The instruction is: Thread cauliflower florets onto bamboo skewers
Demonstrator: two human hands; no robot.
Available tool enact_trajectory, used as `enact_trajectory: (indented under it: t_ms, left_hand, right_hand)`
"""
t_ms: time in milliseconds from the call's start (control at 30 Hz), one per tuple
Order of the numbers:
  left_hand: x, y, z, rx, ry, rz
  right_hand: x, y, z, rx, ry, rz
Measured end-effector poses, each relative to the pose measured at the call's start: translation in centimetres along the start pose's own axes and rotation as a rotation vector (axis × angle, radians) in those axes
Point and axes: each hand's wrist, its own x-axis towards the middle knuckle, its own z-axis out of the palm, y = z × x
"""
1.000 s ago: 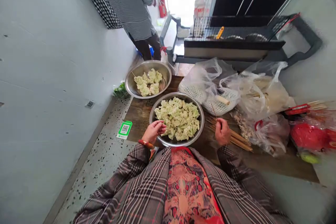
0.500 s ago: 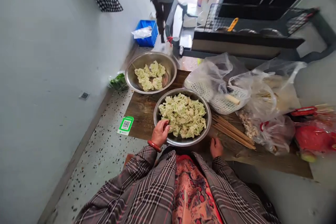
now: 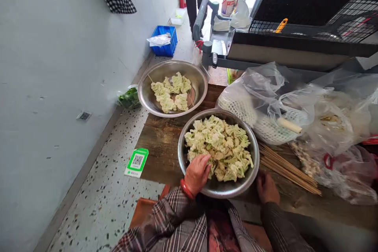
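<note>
A steel bowl [image 3: 180, 153] heaped with pale green cauliflower florets [image 3: 218, 145] stands close in front of me on the wooden table. My left hand [image 3: 197, 175], a red bangle at its wrist, reaches over the near left rim. Its fingers lie against the florets, with the thumb apart from them. Right of the bowl, my right hand [image 3: 267, 189] is closed low by the rim, its fingers curled and whatever is in them hidden. Beside it lies a bundle of wooden skewers [image 3: 291, 169]. A second steel bowl [image 3: 193, 74] behind holds cauliflower on skewers [image 3: 165, 92].
Clear plastic bags [image 3: 265, 86] with foam-netted items crowd the table's right side. A green QR-code card [image 3: 137, 162] sits at the left edge. Beyond are a blue crate [image 3: 165, 49], a dark grill-like cart [image 3: 283, 53] and a standing person [image 3: 195, 0]. A wall runs along the left.
My left hand has moved from the bowl's left rim further in over the florets. My right hand stays beside the bowl. The view has come closer, and the person behind has shifted.
</note>
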Motion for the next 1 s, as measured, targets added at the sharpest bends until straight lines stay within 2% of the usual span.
enact_trajectory:
  t_ms: [100, 167, 300, 367, 533, 700, 733, 867, 933, 1000]
  left_hand:
    - [-0.2, -0.4, -0.2, 0.085, 0.030, 0.088]
    - [-0.2, -0.3, -0.7, 0.089, 0.024, 0.082]
    - [0.4, 0.1, -1.7, 0.038, -0.062, 0.101]
    - [0.6, 0.1, -1.9, 0.036, -0.108, 0.153]
    - [0.4, -0.3, -1.6, 0.148, -0.125, 0.337]
    - [0.3, 0.1, -0.7, 0.289, -0.260, 0.514]
    - [0.2, 0.2, -0.5, 0.326, -0.261, 0.518]
    - [-0.8, 0.3, 0.5, 0.487, -0.095, 0.456]
    - [-1.7, 0.3, 1.0, 0.518, -0.004, 0.384]
    - [-2.4, 0.4, 1.5, 0.530, 0.039, 0.306]
  right_hand:
    - [-0.3, 0.4, 2.0, 0.010, 0.029, 0.128]
    - [-0.4, 1.1, 3.2, 0.031, 0.023, 0.177]
    - [0.0, 2.9, 4.2, 0.134, -0.002, 0.155]
    - [0.2, 3.4, 4.3, 0.178, -0.005, 0.126]
    - [0.2, 3.3, 4.8, 0.201, 0.231, 0.011]
    - [0.6, 3.2, 4.6, 0.212, 0.476, -0.178]
    - [0.7, 3.0, 4.4, 0.218, 0.488, -0.217]
    - [0.8, 2.4, 3.5, 0.214, 0.519, -0.218]
    - [0.8, 2.2, 3.3, 0.212, 0.515, -0.217]
    - [0.9, 2.1, 3.2, 0.243, 0.522, -0.213]
